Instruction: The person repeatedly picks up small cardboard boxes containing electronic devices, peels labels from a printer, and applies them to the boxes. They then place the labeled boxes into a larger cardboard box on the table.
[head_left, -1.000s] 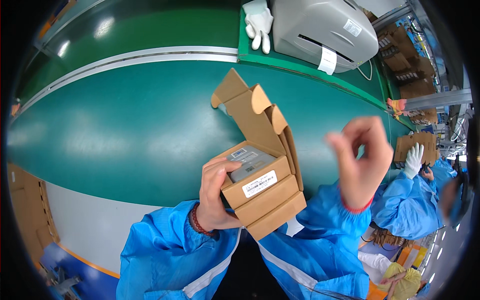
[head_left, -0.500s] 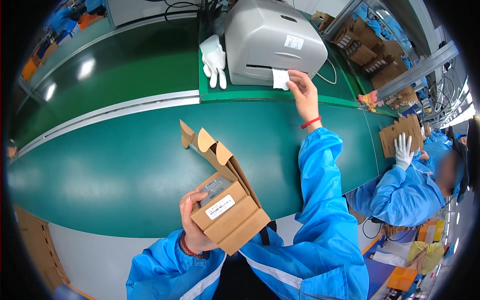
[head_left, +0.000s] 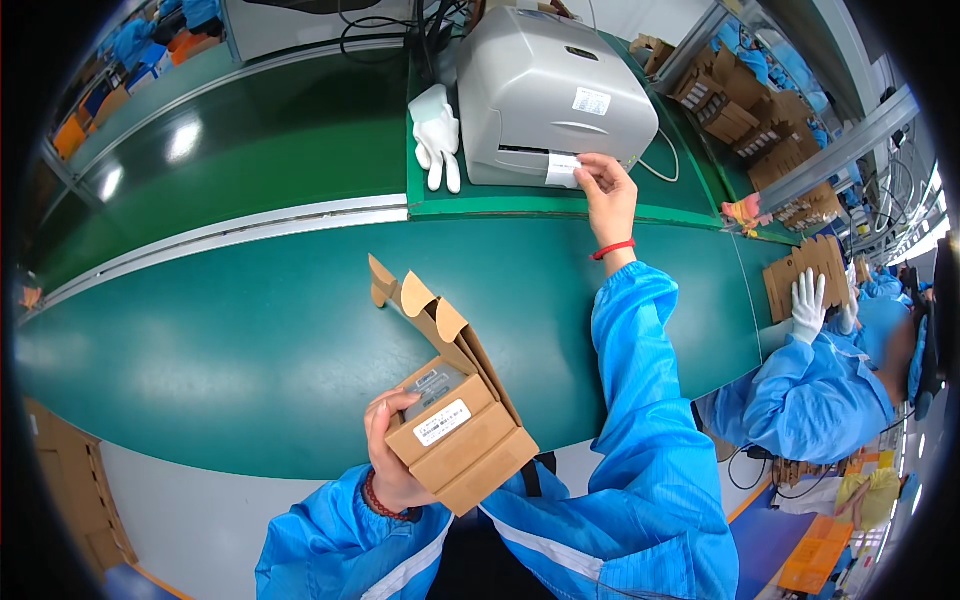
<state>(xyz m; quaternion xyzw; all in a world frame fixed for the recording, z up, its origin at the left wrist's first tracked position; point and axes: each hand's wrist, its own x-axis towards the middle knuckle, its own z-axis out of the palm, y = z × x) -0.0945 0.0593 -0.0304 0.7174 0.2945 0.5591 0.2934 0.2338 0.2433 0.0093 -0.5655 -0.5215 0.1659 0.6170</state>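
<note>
A label (head_left: 561, 171) is being pinched by the right grip (head_left: 608, 200), an open box (head_left: 480, 398) by the left grip (head_left: 389, 455) (gentle pulling seemingly being needed).

Nothing legible at this resolution: the white rectangular label (head_left: 442, 423) on the end of the brown cardboard box with raised flaps (head_left: 470, 440) carries a dark barcode-like band plus small lines of print, characters too fine to make out. Grey flat-topped unit inside that box (head_left: 436, 385) has light and dark markings on its upper face, too small to read. White sticker (head_left: 591, 101) on the grey rounded plastic printer (head_left: 540, 90) shows fine dark print, and the white paper strip (head_left: 562, 170) at its front slot has a faint printed line, both unreadable.
</note>
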